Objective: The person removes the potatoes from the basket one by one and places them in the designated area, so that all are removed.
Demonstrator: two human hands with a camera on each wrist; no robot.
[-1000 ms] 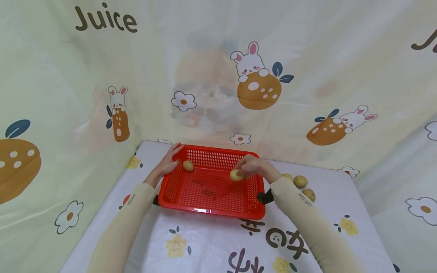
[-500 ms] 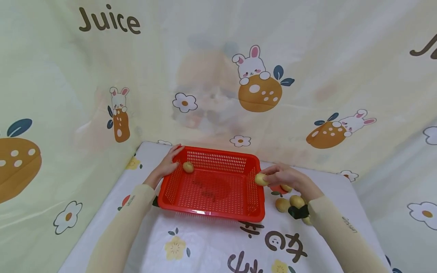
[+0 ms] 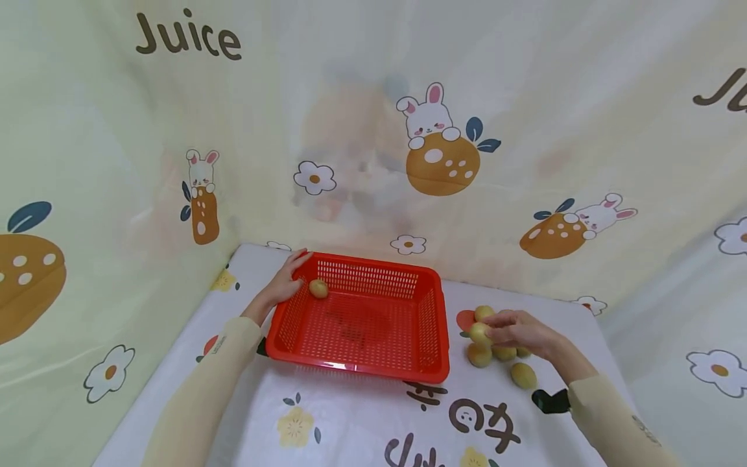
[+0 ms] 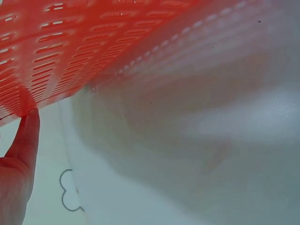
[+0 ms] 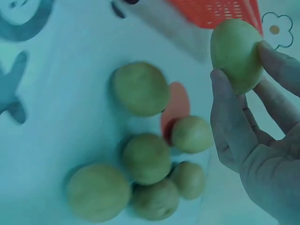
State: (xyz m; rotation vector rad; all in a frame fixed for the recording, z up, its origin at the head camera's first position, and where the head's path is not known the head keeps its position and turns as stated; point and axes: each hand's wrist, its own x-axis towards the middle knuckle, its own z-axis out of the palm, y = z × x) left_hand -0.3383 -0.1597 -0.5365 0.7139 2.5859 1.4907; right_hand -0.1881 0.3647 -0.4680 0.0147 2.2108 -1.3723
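On the table stands a red plastic basket with slotted walls. My left hand holds its left rim near the back corner; in the left wrist view a finger presses against the slotted outer wall. One potato lies inside, at the back left. To the right of the basket, my right hand pinches a pale yellow potato between thumb and fingertips. It is held above several loose potatoes that lie on the tabletop.
A white tablecloth with printed flowers and lettering covers the table. Pale curtains printed with rabbits and oranges hang behind and at both sides. A dark band shows at the right cuff.
My right hand has carried the potato from inside the basket out over its right rim to above the loose potatoes. The left hand stays on the basket.
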